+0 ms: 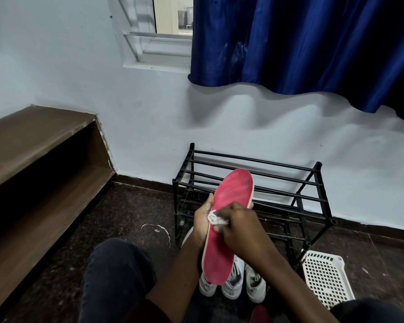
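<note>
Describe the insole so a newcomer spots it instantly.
Find the black shoe rack below the blue curtain. Before it, the left hand holds a flat insole; the right hand presses a white cloth on it. Unlike the white shoes beneath, it is pinkish red.

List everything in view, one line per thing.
insole: 1, red, held up in front of the shoe rack
cloth: 1, white, on the insole
shoe rack: 1, black, against the wall
shoes: at least 2, white, floor under the insole
basket: 1, white, floor right of the rack
curtain: 1, blue, top right
window: 1, white frame, top centre
shelf unit: 1, brown, left
scrap: 1, white, floor left of the rack
red item: 1, bottom edge, unidentifiable
trouser leg: 1, dark, bottom left
left hand: grip on the insole's edge
right hand: grip on the cloth
</note>
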Available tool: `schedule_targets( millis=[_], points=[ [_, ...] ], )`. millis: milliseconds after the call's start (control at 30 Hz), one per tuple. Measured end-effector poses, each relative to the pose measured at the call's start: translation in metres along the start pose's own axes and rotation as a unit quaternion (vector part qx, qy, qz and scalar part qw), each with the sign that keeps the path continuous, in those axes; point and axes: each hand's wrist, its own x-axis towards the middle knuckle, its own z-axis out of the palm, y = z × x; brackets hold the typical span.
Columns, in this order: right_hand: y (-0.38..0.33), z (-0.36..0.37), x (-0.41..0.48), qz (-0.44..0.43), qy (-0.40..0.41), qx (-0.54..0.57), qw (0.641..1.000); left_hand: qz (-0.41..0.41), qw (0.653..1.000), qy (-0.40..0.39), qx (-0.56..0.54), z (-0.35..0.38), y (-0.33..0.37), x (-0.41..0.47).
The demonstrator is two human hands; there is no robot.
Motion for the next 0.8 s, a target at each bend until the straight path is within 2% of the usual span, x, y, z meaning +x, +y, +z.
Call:
schedule_targets(
  millis=[67,167,267,400,500,567,733,800],
  points=[
    [-0.001,0.004,-0.010,-0.011,-0.011,-0.012,1.000,-0.015,1.000,0.013,0.004,-0.002,0.000,-0.001],
    [0.002,0.008,-0.015,-0.007,0.019,0.005,1.000,-0.024,0.997,0.053,0.041,0.003,-0.002,-0.001],
    [0.004,0.006,-0.004,0.012,0.054,-0.013,0.998,0.016,0.991,0.119,0.055,0.000,-0.006,0.003],
    [0.007,-0.004,0.017,0.038,0.101,-0.014,0.994,0.064,0.985,0.136,0.082,0.006,-0.010,0.004],
    [0.004,-0.005,0.017,0.036,0.120,-0.025,0.992,0.067,0.986,0.132,0.080,0.009,-0.006,0.007],
    [0.002,-0.002,0.011,0.026,0.117,-0.030,0.992,0.058,0.986,0.127,0.096,0.013,-0.006,0.007],
    [0.002,-0.001,-0.007,0.036,0.050,0.033,0.998,0.056,0.979,0.167,0.107,0.011,0.001,0.009],
    [0.002,-0.001,-0.009,0.032,0.054,0.044,0.997,0.065,0.975,0.179,0.113,0.015,0.003,0.008]
  ],
)
